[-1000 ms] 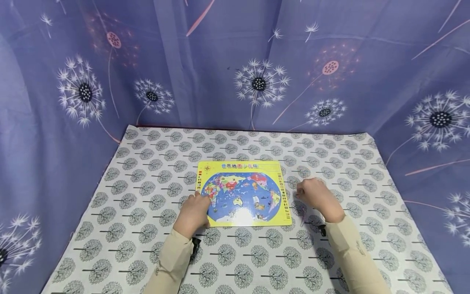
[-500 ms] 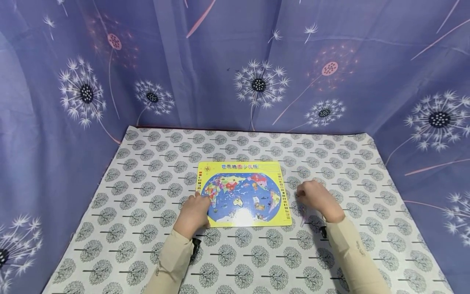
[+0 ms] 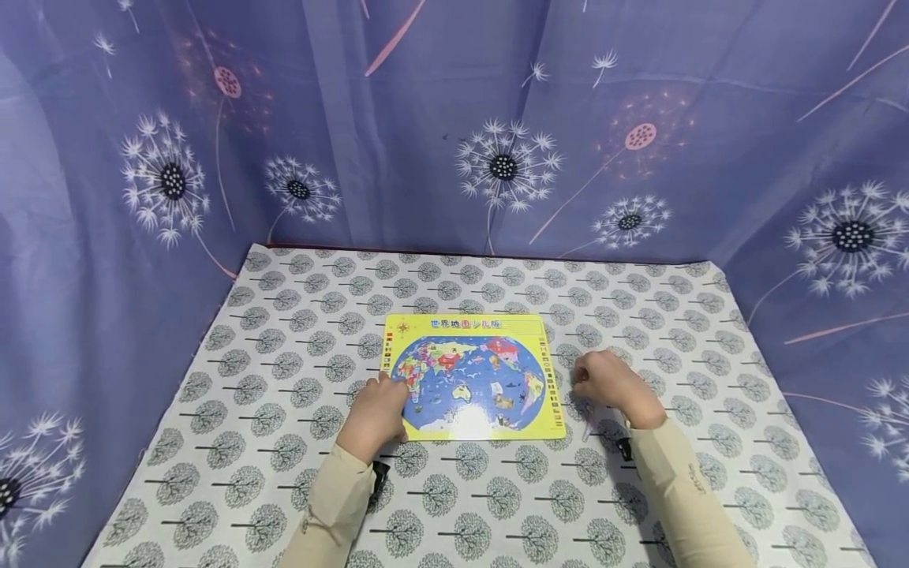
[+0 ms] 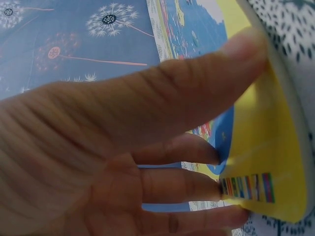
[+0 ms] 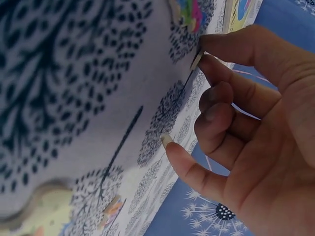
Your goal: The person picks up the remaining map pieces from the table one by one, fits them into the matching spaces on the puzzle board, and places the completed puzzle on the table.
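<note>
A yellow-bordered world map puzzle board (image 3: 465,379) lies flat on the table in the head view. My left hand (image 3: 375,412) holds its near left corner. In the left wrist view the thumb (image 4: 197,88) lies against the board's edge, and the other fingers reach its yellow border (image 4: 261,147). Just right of the board is my right hand (image 3: 612,383), low over the cloth. Its thumb and index fingertips (image 5: 211,44) meet on a small thin piece (image 5: 197,60), seen edge-on and hard to make out. The middle and ring fingers are curled in.
Loose puzzle pieces lie near the right hand: a multicoloured one (image 5: 189,14), a pale yellow one (image 5: 39,209) and a small orange one (image 5: 112,212). A tree-print cloth (image 3: 298,315) covers the table. Purple dandelion curtains (image 3: 426,118) enclose its back and sides.
Both hands and the board stay practically where they were. The whole head view shifts slightly downward.
</note>
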Available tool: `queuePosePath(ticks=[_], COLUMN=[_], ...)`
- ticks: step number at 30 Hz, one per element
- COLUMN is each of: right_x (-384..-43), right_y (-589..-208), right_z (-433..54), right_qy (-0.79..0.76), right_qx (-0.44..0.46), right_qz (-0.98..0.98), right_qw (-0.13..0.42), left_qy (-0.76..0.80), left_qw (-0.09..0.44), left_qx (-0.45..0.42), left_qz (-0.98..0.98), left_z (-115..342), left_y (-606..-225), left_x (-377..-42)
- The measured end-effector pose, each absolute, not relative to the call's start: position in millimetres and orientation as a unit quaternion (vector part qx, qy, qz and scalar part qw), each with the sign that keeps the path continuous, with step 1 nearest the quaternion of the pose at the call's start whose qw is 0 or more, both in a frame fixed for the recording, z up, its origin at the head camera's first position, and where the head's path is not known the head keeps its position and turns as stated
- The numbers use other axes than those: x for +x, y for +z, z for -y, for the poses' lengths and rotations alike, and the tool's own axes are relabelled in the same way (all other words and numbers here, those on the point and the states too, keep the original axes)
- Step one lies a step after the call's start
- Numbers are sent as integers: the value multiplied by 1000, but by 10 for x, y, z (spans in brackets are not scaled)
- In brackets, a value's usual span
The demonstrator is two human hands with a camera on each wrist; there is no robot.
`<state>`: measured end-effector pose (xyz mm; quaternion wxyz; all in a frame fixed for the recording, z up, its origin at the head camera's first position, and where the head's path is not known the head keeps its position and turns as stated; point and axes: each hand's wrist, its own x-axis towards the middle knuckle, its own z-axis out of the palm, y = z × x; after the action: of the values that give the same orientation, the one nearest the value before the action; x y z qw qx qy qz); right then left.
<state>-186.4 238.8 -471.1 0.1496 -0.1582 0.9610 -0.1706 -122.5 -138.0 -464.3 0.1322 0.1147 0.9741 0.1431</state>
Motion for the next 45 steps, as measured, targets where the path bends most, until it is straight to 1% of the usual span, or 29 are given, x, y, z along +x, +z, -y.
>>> queuePosePath(ticks=[11,17,26,33,45], right_x=[-1873,-1886,-1932,-1958,-2024], right_y=[-4679,-4613,-4495,-4522,-4529], right_z=[-2361,-2322,-2190,-2052,-1795], right_qy=[-170,-177,-189,-183,-166], right_qx=[-164,-185,-196,-204,-213], right_qz=[-960,-958,-956,-957,-957], right_qw=[148,130,111,99,110], left_qy=[139,139,141,135,134], left_qw=[133,122,123,125,134], left_qx=[111,118,116,116,114], left_qz=[-975,-976,-975,-976,-975], left_z=[1388,1400,1402,1405,1389], left_y=[-4636,-4638,-4655,-4654,-4674], left_x=[-1228,-1233,-1232,-1226,-1232])
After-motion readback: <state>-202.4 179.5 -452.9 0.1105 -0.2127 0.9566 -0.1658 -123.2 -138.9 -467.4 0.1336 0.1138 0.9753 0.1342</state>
